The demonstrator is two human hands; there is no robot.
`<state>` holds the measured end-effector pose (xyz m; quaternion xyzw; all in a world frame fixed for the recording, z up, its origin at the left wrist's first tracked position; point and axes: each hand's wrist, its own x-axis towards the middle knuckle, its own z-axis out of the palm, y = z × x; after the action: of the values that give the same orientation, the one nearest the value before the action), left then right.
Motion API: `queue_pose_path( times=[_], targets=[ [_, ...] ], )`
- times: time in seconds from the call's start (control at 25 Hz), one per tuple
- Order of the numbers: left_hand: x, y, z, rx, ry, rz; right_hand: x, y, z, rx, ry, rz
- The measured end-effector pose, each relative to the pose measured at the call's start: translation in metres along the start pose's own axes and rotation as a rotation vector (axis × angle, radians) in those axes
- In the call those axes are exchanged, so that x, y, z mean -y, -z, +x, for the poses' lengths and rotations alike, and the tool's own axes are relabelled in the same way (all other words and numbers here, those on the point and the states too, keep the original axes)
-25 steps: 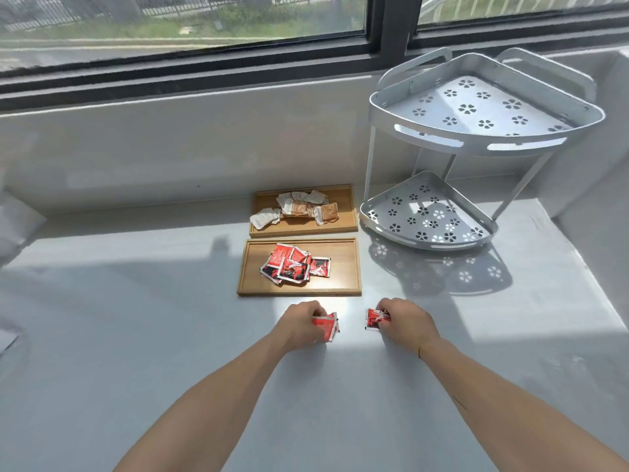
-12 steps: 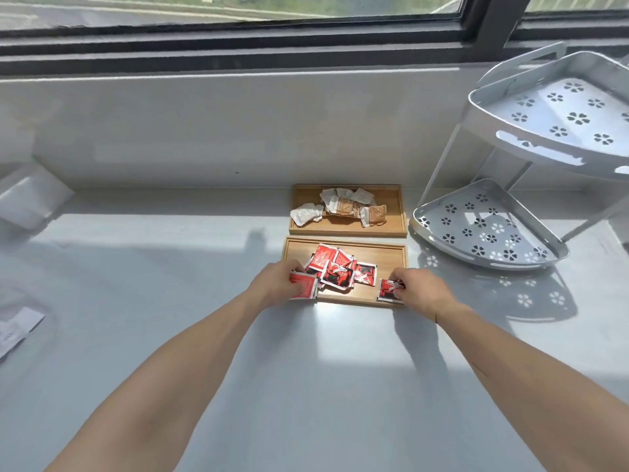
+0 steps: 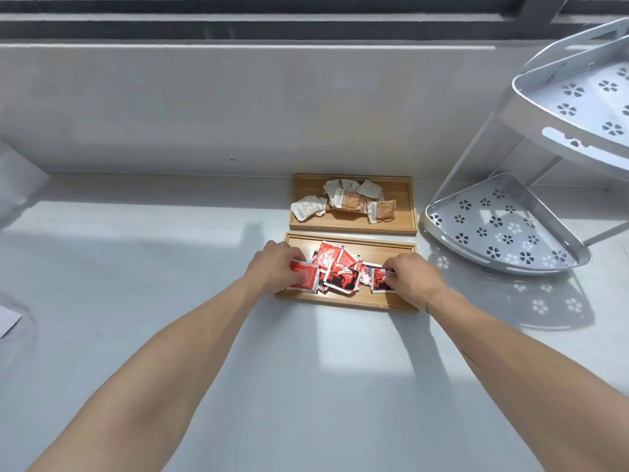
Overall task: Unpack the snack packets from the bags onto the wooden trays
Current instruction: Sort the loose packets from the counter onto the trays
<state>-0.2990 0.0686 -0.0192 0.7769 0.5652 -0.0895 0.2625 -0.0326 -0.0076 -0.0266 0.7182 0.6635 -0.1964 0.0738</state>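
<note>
Two wooden trays lie side by side on the grey counter. The near tray (image 3: 347, 301) holds a heap of several red snack packets (image 3: 342, 272). My left hand (image 3: 277, 269) is over its left end, fingers curled on a red packet (image 3: 303, 277) that lies on the tray. Over the right end, my right hand (image 3: 413, 279) pinches another red packet (image 3: 381, 284). The far tray (image 3: 405, 212) holds several white and brown packets (image 3: 350, 201).
A white two-tier corner rack (image 3: 510, 260) with flower cut-outs stands right of the trays. A white bag (image 3: 17, 178) sits at the far left, a white slip (image 3: 8, 320) below it. A low wall and window frame run behind.
Both hands have carried their red packets forward from the bare counter onto the near tray. The view has shifted left and closer.
</note>
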Motion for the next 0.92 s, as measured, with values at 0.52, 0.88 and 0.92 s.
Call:
queue_pose_path(
  times=[0.52,0.88,0.92],
  targets=[
    [0.006,-0.002,-0.029,-0.08,-0.023,0.058,0.018,0.008,-0.055,0.012,-0.135,0.003],
    [-0.036,-0.005,-0.066,-0.006,-0.244,0.157,0.018,-0.009,-0.153,0.027,-0.321,0.043],
    [-0.045,-0.008,-0.067,0.036,-0.286,0.17,0.015,-0.011,-0.165,0.025,-0.347,0.062]
  ],
)
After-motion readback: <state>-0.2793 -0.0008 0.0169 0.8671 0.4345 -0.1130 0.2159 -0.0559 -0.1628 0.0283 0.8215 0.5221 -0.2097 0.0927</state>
